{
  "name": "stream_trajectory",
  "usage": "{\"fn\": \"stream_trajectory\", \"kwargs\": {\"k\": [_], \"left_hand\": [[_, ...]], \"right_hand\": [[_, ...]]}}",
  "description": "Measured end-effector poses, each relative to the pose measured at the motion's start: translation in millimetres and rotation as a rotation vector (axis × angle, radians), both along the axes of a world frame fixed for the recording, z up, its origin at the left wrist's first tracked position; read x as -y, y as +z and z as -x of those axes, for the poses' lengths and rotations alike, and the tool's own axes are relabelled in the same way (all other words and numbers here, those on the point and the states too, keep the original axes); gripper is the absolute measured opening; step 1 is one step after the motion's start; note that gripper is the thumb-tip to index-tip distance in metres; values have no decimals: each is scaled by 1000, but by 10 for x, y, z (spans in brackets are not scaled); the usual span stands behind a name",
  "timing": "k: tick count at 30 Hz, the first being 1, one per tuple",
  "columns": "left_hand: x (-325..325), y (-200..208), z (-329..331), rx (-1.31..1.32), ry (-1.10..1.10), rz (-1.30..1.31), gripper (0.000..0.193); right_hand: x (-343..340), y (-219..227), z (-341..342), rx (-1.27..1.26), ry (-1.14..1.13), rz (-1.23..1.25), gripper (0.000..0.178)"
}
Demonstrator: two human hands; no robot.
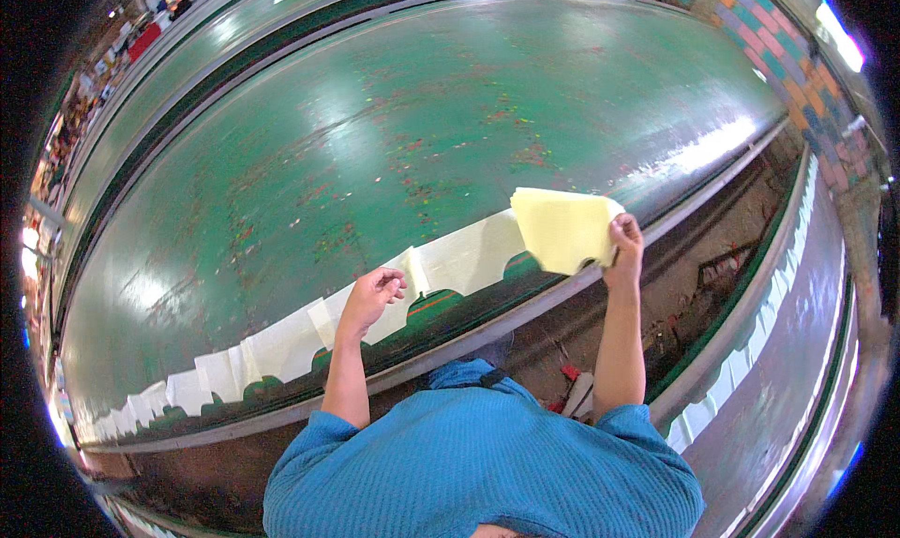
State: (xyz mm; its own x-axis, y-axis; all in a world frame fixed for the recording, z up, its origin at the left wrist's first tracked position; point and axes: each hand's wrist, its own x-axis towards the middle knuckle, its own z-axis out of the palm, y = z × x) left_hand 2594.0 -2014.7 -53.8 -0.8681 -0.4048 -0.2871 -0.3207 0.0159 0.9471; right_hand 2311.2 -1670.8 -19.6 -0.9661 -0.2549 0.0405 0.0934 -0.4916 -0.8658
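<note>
My right hand (626, 247) pinches the right edge of a small stack of pale yellow cut fabric pieces (562, 227). The stack hangs over the near edge of a long green table and has a curved notch at its lower side. My left hand (373, 299) hovers over a row of white cut pieces (469, 247), its fingers loosely curled and nothing visible in them. These white pieces lie side by side, partly overlapping, along the near edge of the green table (375, 144). Several have curved cut-outs facing me.
Coloured specks mark the green tabletop. A metal rail (487, 330) runs along its near edge. Behind me to the right, another long table (750, 435) carries pale pieces along its edge. Between the tables lies a brown floor with scattered items. Coloured brickwork (778, 51) stands at the far right.
</note>
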Motion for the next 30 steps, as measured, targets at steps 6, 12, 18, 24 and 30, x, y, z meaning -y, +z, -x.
{"fn": "stream_trajectory", "kwargs": {"k": [6,12,18,24,30], "left_hand": [[-554,159,851,-133,-152,-65,14],[-1438,188,1627,-246,-312,167,19],[-1819,267,2104,-294,-138,477,26],[-1949,190,2505,-267,-80,361,18],[-2110,123,2893,-198,-47,-17,20]], "right_hand": [[-240,225,244,-41,98,-47,11],[113,-337,57,-114,427,-434,12],[160,-160,158,43,658,-381,21],[32,43,674,-203,714,-503,42],[-172,88,1115,-78,623,-408,35]]}}
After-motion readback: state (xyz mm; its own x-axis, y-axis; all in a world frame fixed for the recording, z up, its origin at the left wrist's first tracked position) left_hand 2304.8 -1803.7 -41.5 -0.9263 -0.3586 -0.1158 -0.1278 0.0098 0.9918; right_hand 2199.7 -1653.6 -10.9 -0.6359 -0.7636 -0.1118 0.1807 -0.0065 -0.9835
